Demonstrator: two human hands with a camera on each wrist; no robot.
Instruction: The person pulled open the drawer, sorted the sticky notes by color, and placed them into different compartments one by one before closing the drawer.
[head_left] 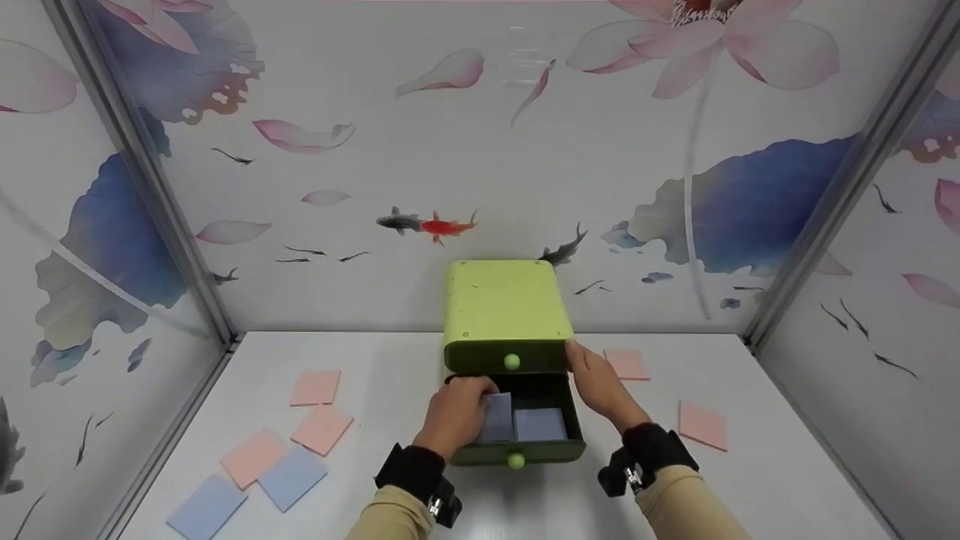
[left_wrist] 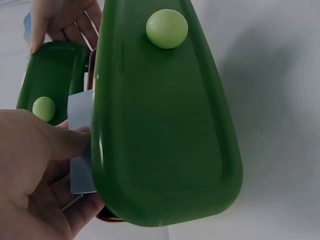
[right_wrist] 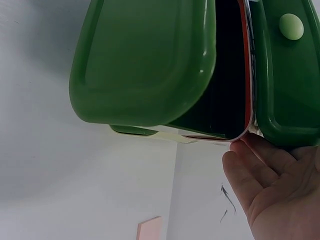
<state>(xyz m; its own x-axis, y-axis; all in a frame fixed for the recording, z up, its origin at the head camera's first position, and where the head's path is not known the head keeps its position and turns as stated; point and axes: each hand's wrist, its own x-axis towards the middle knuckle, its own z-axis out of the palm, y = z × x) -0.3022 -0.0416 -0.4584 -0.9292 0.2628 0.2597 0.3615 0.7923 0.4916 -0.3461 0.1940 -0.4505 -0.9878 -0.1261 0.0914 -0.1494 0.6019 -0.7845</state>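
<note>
Head view: blue card (head_left: pixel 496 420) right by left hand (head_left: pixel 456 416), inside pulled-out lower drawer (head_left: pixel 487 453); second blue card (head_left: pixel 541 426) lies beside it. Left arm comes in over drawer's left side, fingers bent down; right hand (head_left: pixel 606 386) at right side of green box (head_left: pixel 506 300). Table (head_left: pixel 375 450) has five pink cards (head_left: pixel 253 458), two loose blue cards (head_left: pixel 206 508).

Left wrist view: left thumb and fingers pinch blue card, partly hidden behind drawer front.

Right wrist view: right fingers fairly straight, tips against box edge, gripping nothing.
</note>
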